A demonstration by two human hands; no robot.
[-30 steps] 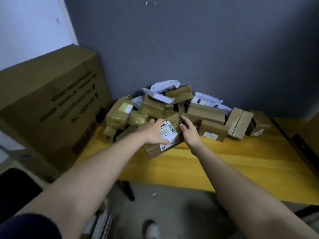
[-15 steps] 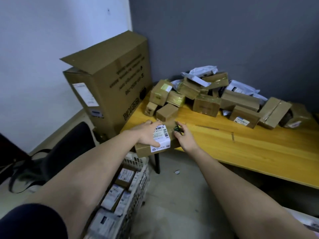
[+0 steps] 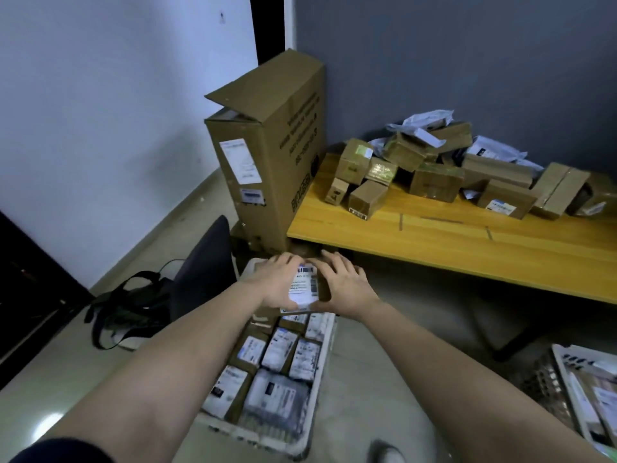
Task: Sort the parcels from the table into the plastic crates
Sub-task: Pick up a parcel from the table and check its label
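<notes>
A small brown parcel with a white label point(image 3: 304, 289) sits between both my hands, over the far end of a white plastic crate point(image 3: 320, 389) on the floor. My left hand point(image 3: 277, 282) grips its left side, and my right hand point(image 3: 340, 285) grips its right side with fingers spread over the top. The crate holds several labelled parcels point(image 3: 280, 352) packed in rows. More brown boxes and white mailer bags form a pile of parcels point(image 3: 434, 168) at the back of the yellow wooden table point(image 3: 450, 242).
A tall cardboard box point(image 3: 270, 155) stands at the table's left end. A dark chair point(image 3: 203, 272) and a black bag point(image 3: 130, 305) lie left of the crate. A second crate point(image 3: 584, 396) is at the lower right. My shoe point(image 3: 387, 454) shows at the bottom.
Both hands carried the labelled parcel off the table's front edge, down and left, to above the floor crate. The view turned left and downward.
</notes>
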